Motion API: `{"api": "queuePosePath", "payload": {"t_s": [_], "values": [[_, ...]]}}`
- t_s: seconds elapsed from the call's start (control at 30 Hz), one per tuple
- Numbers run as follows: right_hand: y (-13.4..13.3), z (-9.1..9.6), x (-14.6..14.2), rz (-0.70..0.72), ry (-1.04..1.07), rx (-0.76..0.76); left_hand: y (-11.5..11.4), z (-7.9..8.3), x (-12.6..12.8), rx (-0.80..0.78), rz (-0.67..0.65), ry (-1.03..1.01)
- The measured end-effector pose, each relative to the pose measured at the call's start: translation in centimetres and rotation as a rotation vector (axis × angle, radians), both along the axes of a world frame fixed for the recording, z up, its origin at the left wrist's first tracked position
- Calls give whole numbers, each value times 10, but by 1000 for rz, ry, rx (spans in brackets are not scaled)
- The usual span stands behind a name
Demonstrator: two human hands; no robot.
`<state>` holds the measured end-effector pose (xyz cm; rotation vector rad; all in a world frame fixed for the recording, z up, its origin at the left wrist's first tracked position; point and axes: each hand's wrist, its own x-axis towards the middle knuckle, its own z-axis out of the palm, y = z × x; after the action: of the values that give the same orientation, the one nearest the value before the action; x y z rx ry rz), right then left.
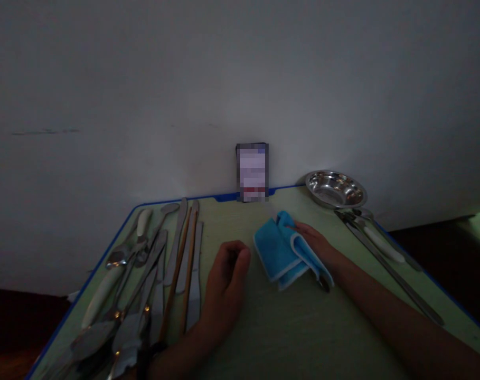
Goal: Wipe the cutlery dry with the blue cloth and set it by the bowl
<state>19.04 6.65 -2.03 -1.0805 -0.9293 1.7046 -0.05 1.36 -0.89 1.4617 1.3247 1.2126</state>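
Centrally, from afar, I see the right hand (314, 237), its grip pinching a folded blue cloth (273, 249) over the table (224, 217), a metal end (323, 284) showing below; the left hand (227, 272), near the chopsticks (178, 264), curls loosely, grip slightly parted.

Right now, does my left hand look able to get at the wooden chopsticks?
Probably yes. Your left hand seems to hold nothing and is close to the chopsticks; a metal knife lies between, flat and low enough to pass over.
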Motion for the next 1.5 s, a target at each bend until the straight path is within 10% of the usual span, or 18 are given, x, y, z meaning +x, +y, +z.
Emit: {"api": "queuePosePath", "payload": {"t_s": [0.3,0.53,0.93,1.5], "values": [[-12,5,-3,456,-195,157,7,1,1,-130,-145,-47],[-14,15,0,637,-480,371,6,-4,0,-179,-22,-78],[3,17,41,742,-440,22,8,-7,2,-115,147,-550],[-12,21,18,805,-484,131,0,2,10,-196,-93,-11]]}}
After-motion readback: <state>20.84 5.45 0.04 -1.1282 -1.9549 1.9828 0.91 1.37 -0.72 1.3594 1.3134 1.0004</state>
